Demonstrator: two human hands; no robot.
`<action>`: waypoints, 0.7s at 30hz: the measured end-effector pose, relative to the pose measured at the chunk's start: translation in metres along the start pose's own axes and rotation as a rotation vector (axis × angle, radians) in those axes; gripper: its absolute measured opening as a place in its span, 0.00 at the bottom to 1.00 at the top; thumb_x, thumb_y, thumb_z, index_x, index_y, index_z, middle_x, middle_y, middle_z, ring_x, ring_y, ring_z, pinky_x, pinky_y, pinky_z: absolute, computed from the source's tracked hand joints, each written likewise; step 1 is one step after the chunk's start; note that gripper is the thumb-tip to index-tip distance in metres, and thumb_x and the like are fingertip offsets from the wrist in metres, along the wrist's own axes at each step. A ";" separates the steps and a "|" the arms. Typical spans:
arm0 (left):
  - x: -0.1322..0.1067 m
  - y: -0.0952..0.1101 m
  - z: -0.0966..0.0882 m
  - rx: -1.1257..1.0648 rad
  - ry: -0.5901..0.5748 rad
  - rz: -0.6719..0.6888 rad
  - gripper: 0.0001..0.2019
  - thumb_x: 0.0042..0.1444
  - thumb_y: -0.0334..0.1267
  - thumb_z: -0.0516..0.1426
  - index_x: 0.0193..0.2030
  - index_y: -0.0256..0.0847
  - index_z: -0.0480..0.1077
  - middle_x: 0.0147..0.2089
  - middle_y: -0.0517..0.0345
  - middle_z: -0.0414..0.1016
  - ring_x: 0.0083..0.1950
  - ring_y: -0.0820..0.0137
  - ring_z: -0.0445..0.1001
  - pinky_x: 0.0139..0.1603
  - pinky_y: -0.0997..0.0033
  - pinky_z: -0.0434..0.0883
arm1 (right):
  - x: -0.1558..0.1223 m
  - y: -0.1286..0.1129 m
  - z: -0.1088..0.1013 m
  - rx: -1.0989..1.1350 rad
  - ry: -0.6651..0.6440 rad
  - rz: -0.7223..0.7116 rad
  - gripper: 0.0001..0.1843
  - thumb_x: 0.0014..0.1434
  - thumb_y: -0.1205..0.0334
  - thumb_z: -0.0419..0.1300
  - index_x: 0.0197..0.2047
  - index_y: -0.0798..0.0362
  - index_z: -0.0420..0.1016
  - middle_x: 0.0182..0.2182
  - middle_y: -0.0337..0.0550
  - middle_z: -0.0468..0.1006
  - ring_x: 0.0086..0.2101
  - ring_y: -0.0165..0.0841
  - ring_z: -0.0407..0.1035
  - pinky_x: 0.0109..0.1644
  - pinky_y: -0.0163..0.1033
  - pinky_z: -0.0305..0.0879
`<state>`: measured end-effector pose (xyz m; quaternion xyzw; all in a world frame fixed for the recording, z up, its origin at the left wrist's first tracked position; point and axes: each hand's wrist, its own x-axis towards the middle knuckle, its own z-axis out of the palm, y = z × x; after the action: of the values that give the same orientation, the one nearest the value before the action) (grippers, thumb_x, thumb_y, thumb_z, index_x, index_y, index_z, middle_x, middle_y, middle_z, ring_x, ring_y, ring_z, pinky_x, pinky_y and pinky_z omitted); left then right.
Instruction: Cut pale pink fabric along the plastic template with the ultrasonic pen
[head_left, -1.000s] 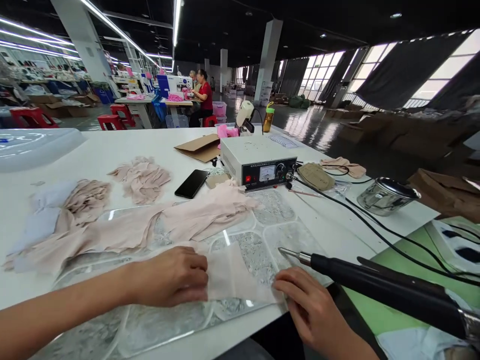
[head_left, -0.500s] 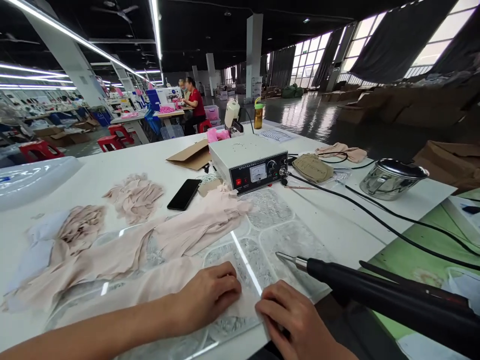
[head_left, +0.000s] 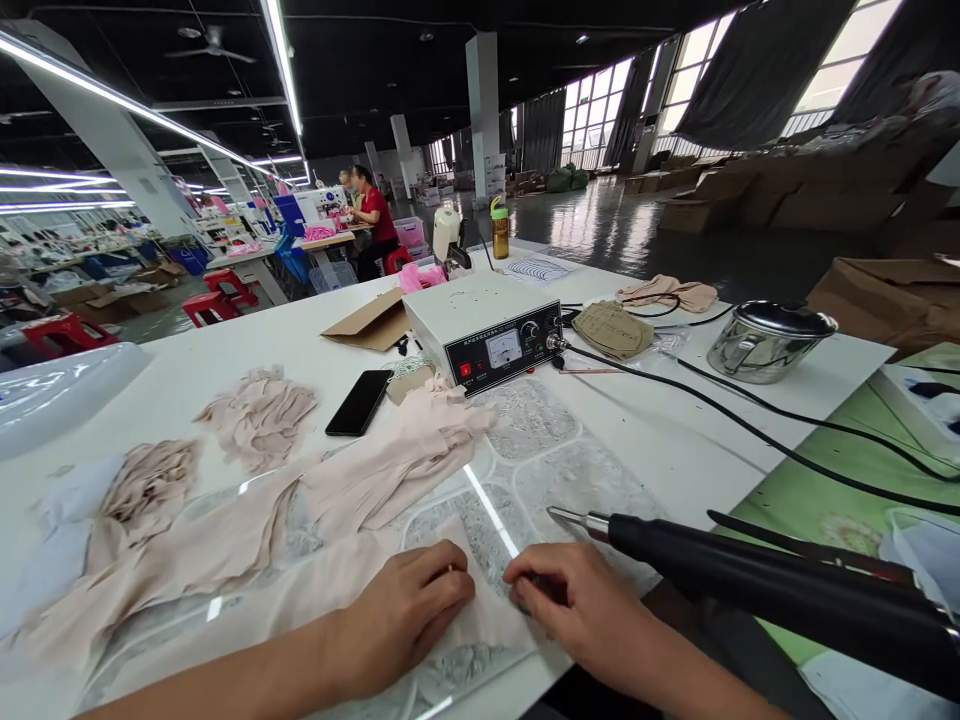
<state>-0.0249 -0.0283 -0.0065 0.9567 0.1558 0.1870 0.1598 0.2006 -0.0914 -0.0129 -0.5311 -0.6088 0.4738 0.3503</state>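
My left hand (head_left: 409,615) lies curled on a pale pink fabric piece (head_left: 484,620) at the near edge of the white table (head_left: 660,440), its fingers pressing the cloth onto a clear plastic sheet (head_left: 540,470). My right hand (head_left: 581,610) is just to the right, fingertips pinched on the same fabric's right edge. The two hands almost touch. A black rod-shaped hand tool (head_left: 757,585) with a metal tip lies right of my right hand, untouched.
More pink fabric (head_left: 390,460) and crumpled scraps (head_left: 259,415) lie beyond my hands. A black phone (head_left: 358,403), a white control box (head_left: 484,330) with cables, cardboard (head_left: 367,322) and a steel pot (head_left: 765,340) stand farther back. A person in red sits at a distant table.
My right hand has come up from the table's edge onto the fabric and closed in toward my left hand. The view has shifted a little to the right.
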 end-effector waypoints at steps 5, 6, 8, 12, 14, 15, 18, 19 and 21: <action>-0.003 0.000 -0.006 0.170 0.018 0.148 0.13 0.70 0.29 0.39 0.44 0.38 0.63 0.38 0.53 0.71 0.32 0.70 0.70 0.34 0.73 0.70 | 0.019 -0.009 0.007 0.142 -0.140 0.181 0.11 0.50 0.66 0.53 0.24 0.51 0.76 0.16 0.32 0.70 0.12 0.24 0.57 0.14 0.30 0.49; -0.004 -0.001 -0.006 0.189 0.011 0.167 0.13 0.70 0.29 0.39 0.44 0.38 0.63 0.38 0.52 0.72 0.32 0.69 0.71 0.34 0.73 0.70 | 0.022 -0.012 0.009 0.158 -0.166 0.211 0.11 0.49 0.67 0.53 0.21 0.51 0.74 0.12 0.30 0.66 0.10 0.23 0.55 0.13 0.30 0.47; -0.005 -0.001 -0.007 0.221 -0.005 0.197 0.13 0.71 0.29 0.38 0.45 0.37 0.62 0.38 0.52 0.72 0.32 0.68 0.70 0.34 0.71 0.69 | 0.025 -0.017 0.011 0.183 -0.207 0.267 0.11 0.46 0.67 0.52 0.18 0.50 0.71 0.08 0.28 0.59 0.09 0.24 0.52 0.11 0.29 0.44; -0.008 -0.004 -0.005 0.249 -0.004 0.253 0.15 0.71 0.30 0.37 0.46 0.35 0.63 0.38 0.50 0.73 0.31 0.67 0.70 0.33 0.69 0.68 | 0.028 -0.025 0.013 0.231 -0.243 0.340 0.12 0.45 0.66 0.52 0.13 0.49 0.64 0.07 0.27 0.57 0.09 0.23 0.51 0.10 0.29 0.44; -0.008 -0.006 -0.004 0.251 0.003 0.275 0.15 0.72 0.30 0.37 0.45 0.34 0.63 0.37 0.49 0.73 0.31 0.67 0.70 0.33 0.69 0.68 | 0.028 -0.027 0.015 0.250 -0.242 0.361 0.12 0.44 0.66 0.53 0.13 0.49 0.63 0.07 0.27 0.57 0.09 0.23 0.51 0.10 0.28 0.43; -0.007 -0.006 -0.004 0.250 0.006 0.285 0.15 0.72 0.30 0.37 0.45 0.34 0.64 0.37 0.49 0.73 0.31 0.67 0.70 0.33 0.69 0.69 | 0.029 -0.028 0.016 0.257 -0.238 0.369 0.11 0.44 0.66 0.53 0.13 0.49 0.64 0.07 0.27 0.57 0.09 0.22 0.51 0.10 0.28 0.43; -0.006 -0.005 -0.003 0.235 0.019 0.289 0.16 0.72 0.30 0.37 0.44 0.34 0.64 0.36 0.49 0.73 0.31 0.67 0.70 0.32 0.68 0.69 | 0.030 -0.028 0.021 0.265 -0.224 0.384 0.08 0.42 0.68 0.52 0.15 0.49 0.65 0.06 0.27 0.58 0.08 0.22 0.50 0.10 0.29 0.41; -0.006 -0.005 -0.003 0.224 0.024 0.281 0.16 0.72 0.30 0.37 0.44 0.34 0.64 0.36 0.49 0.73 0.30 0.67 0.70 0.32 0.67 0.70 | 0.030 -0.028 0.023 0.264 -0.222 0.385 0.08 0.41 0.68 0.52 0.15 0.49 0.65 0.06 0.27 0.58 0.08 0.22 0.49 0.10 0.29 0.40; -0.006 -0.003 -0.003 0.172 0.041 0.237 0.14 0.71 0.29 0.38 0.44 0.35 0.64 0.36 0.49 0.74 0.31 0.67 0.70 0.32 0.68 0.71 | 0.031 -0.027 0.026 0.261 -0.219 0.381 0.08 0.41 0.69 0.51 0.16 0.49 0.65 0.06 0.26 0.58 0.08 0.22 0.49 0.10 0.29 0.38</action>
<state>-0.0323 -0.0273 -0.0074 0.9744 0.0606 0.2102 0.0510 0.1619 -0.0665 0.0023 -0.5319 -0.4657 0.6607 0.2523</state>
